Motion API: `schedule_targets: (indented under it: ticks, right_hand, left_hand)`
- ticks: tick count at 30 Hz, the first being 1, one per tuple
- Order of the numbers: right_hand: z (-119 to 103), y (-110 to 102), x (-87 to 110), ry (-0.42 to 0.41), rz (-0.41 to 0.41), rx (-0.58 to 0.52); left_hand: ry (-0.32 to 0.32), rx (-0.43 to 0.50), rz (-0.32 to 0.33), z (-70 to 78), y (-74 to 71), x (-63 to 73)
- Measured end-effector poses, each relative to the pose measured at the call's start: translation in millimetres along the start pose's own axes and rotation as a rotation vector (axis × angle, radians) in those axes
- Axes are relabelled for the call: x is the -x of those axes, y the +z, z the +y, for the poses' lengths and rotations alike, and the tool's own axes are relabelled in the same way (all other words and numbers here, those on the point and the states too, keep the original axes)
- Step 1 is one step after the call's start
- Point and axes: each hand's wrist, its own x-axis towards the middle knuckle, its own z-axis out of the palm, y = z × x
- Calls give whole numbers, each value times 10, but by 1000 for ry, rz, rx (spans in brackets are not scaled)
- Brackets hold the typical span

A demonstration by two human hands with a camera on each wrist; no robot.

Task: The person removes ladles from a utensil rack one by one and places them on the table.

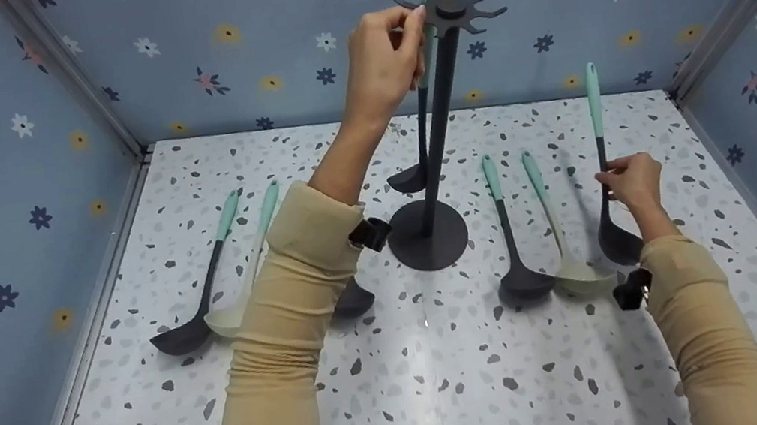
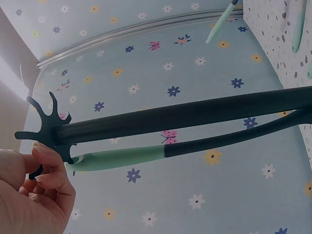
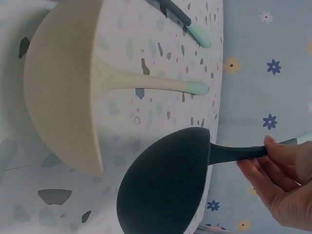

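A black utensil stand (image 1: 441, 119) with a round base and a ring of hooks rises at the back middle. My left hand (image 1: 383, 60) is at its top, thumb and fingers pinching one of the hooks (image 2: 35, 171). A black ladle with a mint handle (image 2: 117, 159) hangs from the stand beside the post, bowl downward. On the right, my right hand (image 1: 636, 183) pinches the dark shaft of another black ladle (image 1: 615, 236), held upright with its mint handle end up. In the right wrist view that ladle's bowl (image 3: 165, 180) hangs near a cream ladle (image 3: 63, 83).
Left of the stand lie a black ladle (image 1: 189, 335), a cream ladle (image 1: 225, 320) and a black ladle (image 1: 353, 300) partly covered by my left forearm. To the right lie a black ladle (image 1: 526, 284) and the cream ladle. Flowered panels (image 1: 211, 64) wall the speckled table (image 1: 467, 388).
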Motion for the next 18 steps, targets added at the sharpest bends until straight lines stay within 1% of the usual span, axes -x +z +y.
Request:
schedule_targets:
  ticks: [1, 3, 6, 9, 12, 15, 18]
  right_hand:
    - [-25, -19, 50, 7, -14, 16]
    - [3, -3, 96, 16, 22, 86]
    - [-156, -41, 308, 23, -33, 144]
    - [-330, -62, 536, 36, -64, 200]
    - [-440, -97, 704, 30, -116, 246]
    - [-460, -108, 778, 36, -142, 275]
    - [-433, -92, 784, 56, -158, 299]
  left_hand:
    - [3, 1, 1, 1, 1, -3]
    - [-5, 1, 0, 6, 0, -7]
    - [-9, -1, -1, 9, -1, -6]
    - [-21, 3, -3, 12, -3, -4]
    - [-20, 6, -3, 11, -3, -1]
    - [-23, 11, -5, 14, -3, -3]
    - [-20, 11, -4, 14, -3, -2]
